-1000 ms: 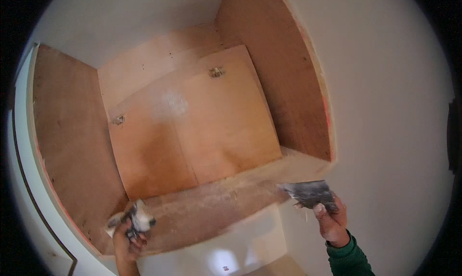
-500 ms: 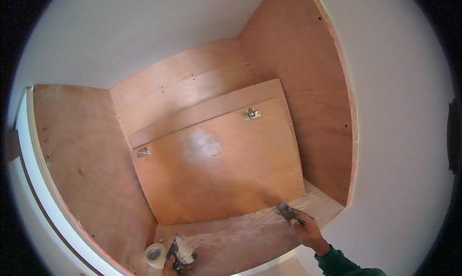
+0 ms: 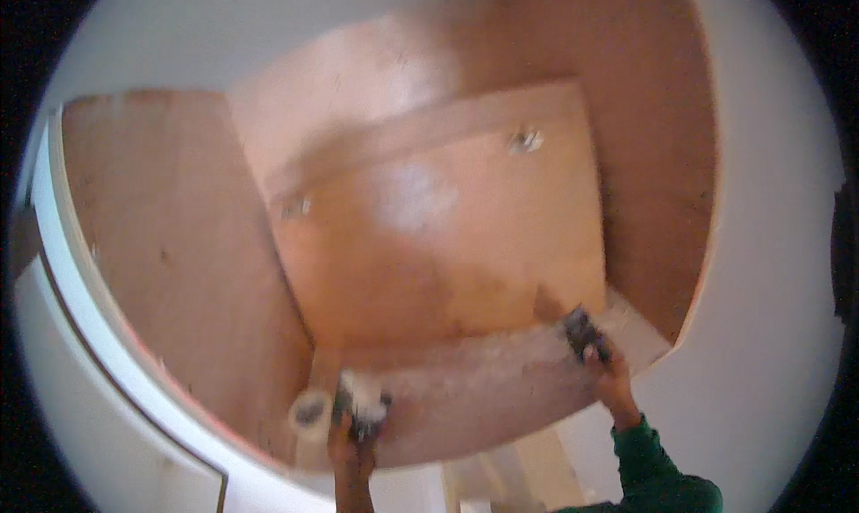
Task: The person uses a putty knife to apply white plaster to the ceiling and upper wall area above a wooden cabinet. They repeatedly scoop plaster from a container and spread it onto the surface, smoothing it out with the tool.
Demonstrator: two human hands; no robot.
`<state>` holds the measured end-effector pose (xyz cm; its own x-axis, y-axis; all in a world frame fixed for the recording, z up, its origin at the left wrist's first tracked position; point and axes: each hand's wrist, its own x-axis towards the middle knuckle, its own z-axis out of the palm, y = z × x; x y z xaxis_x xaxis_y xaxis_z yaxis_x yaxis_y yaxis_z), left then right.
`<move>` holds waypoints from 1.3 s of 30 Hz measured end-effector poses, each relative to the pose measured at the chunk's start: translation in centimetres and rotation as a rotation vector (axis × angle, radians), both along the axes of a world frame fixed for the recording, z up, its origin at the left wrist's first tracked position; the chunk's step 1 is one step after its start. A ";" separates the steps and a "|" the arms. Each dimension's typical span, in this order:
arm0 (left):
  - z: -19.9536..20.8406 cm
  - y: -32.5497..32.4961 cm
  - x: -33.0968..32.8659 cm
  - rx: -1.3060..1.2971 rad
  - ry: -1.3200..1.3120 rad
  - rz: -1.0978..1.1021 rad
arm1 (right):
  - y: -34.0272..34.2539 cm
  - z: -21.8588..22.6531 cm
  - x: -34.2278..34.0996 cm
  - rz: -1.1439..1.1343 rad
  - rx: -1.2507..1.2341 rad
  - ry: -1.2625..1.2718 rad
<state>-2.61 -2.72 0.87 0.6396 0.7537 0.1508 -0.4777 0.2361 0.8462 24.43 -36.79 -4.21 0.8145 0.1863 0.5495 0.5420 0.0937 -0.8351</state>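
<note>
The left panel (image 3: 179, 244), brown and upright, bounded the recess. At the front left corner of the shelf (image 3: 483, 388), a pale roll (image 3: 310, 414) sat just beside the left hand (image 3: 352, 441); contact between the two could not be told. The left grip was closed around the lower part of the left scraper (image 3: 365, 404), which was dark with a whitish smear and was held above the shelf. Fine finger detail was blurred.

The board (image 3: 429, 271) leaned toward the rear of the recess, its lower edge at the shelf. One metal hinge (image 3: 295, 207) was near its upper left corner, and a second hinge (image 3: 526, 141) near its upper right.

The right scraper (image 3: 580, 327), dark, pointed toward the board's lower right corner; contact could not be told. The right hand (image 3: 612, 377) held it in a closed grip. A green sleeve (image 3: 649, 468) covered that forearm. The right panel (image 3: 658, 200) adjoined a pale wall (image 3: 774, 244).
</note>
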 end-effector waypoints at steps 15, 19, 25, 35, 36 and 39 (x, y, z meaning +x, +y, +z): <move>2.9 -2.8 7.4 0.509 -0.297 0.409 | 12.2 18.4 -10.8 1.059 0.171 0.885; -0.8 -2.7 7.4 0.749 -0.277 0.559 | 13.7 19.5 -11.8 1.130 0.083 0.921; -1.3 -3.1 6.5 0.919 -0.323 0.607 | 13.9 20.7 -12.1 1.209 0.100 1.065; 1.3 -1.6 4.4 0.653 -0.007 0.342 | 16.3 22.7 -4.8 1.414 0.305 0.793; -3.3 1.8 4.8 0.739 0.163 0.483 | 16.6 23.9 -4.3 1.366 0.380 0.739; -1.2 1.1 4.0 0.281 -0.133 0.292 | 16.2 30.5 0.4 1.346 0.580 0.375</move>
